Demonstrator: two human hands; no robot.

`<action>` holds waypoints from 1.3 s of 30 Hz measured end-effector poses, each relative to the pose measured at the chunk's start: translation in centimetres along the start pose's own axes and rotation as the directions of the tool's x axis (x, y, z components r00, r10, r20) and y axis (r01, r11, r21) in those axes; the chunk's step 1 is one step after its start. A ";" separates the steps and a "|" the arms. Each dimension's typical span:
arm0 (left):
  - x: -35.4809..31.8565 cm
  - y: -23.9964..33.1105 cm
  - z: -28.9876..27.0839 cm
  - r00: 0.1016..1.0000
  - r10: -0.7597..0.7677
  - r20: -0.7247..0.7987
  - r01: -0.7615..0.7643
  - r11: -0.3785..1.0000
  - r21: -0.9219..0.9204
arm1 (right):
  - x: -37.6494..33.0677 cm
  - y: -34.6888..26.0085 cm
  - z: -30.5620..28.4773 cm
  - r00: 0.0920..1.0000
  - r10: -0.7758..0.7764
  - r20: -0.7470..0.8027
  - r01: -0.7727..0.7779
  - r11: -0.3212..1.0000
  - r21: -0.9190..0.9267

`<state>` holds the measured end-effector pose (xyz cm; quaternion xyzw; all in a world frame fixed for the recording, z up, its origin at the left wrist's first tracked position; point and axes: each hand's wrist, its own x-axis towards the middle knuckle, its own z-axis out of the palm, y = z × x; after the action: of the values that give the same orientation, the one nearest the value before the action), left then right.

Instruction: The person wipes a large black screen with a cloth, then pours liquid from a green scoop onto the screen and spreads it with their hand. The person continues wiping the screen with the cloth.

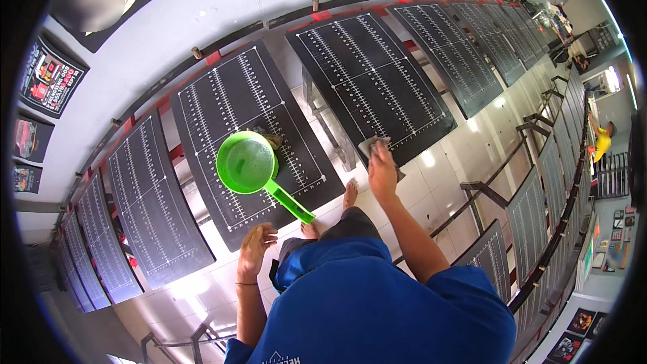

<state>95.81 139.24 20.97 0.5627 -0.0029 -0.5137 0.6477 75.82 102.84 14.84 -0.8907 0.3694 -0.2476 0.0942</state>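
Note:
My right hand [383,170] is closed on a grey cloth [368,146] at the near edge of a black board [367,71] marked with white lines and ticks. Parts of the cloth show on both sides of the fingers. To its left, a bright green water dipper [244,165] rests on a second black board [202,111], its handle pointing toward me. Bubbly liquid seems to lie in the dipper's bowl. My left hand [255,249] hovers below that board's near edge, close to the handle end, with loosely bent fingers and nothing visible in them.
Similar boards lean in a row along the wall on both sides, on a dark and red rack [266,23]. Another rack of boards [532,209] stands to the right, beyond a tiled floor [438,192]. A person in yellow [602,141] is far right. A brownish item [273,140] sits behind the dipper.

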 end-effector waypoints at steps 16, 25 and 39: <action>-4.3 -3.3 -4.2 0.984 0.115 -0.135 -0.096 0.986 0.140 | -6.4 -12.1 -7.9 0.521 -0.362 0.773 -0.108 0.870 0.480; -13.1 -7.7 -11.1 0.806 0.163 -0.569 -0.194 0.981 0.006 | -4.6 -40.6 -6.3 0.241 -0.920 0.309 0.379 0.382 0.843; -7.3 -8.3 -3.3 0.979 0.146 -0.143 -0.090 0.936 0.339 | 2.4 -33.1 -9.1 0.039 -0.957 0.288 -0.049 0.286 0.957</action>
<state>88.76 147.88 17.88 0.7030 -0.0691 -0.4172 0.5718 92.92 124.76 35.20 -0.7517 -0.3094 0.1622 0.5594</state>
